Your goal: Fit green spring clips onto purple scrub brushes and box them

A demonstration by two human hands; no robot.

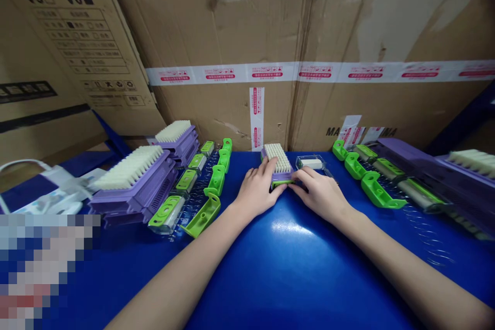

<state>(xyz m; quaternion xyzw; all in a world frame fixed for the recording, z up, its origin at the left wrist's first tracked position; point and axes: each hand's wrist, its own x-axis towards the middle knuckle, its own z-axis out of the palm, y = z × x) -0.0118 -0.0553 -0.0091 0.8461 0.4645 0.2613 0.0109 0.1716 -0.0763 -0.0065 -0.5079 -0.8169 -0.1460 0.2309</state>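
Note:
A purple scrub brush (277, 159) with cream bristles lies bristles up at the middle of the blue table. My left hand (256, 186) grips it from the left, fingers on the bristle side and thumb at the near end. My right hand (320, 192) is closed at that same end, its fingertips pressing on a green plastic piece (281, 183) that shows between my two thumbs. Most of this piece is hidden. Just behind my right hand stands a clear plastic case (310, 162) with a whitish block in it.
At left stand stacked purple brush bodies (133, 185), clear cases with green tops (185, 181), wire springs and green handles (204, 215). Similar green handles (377, 191), cases and purple parts (410, 154) lie at right. A cardboard wall (216, 103) closes the back.

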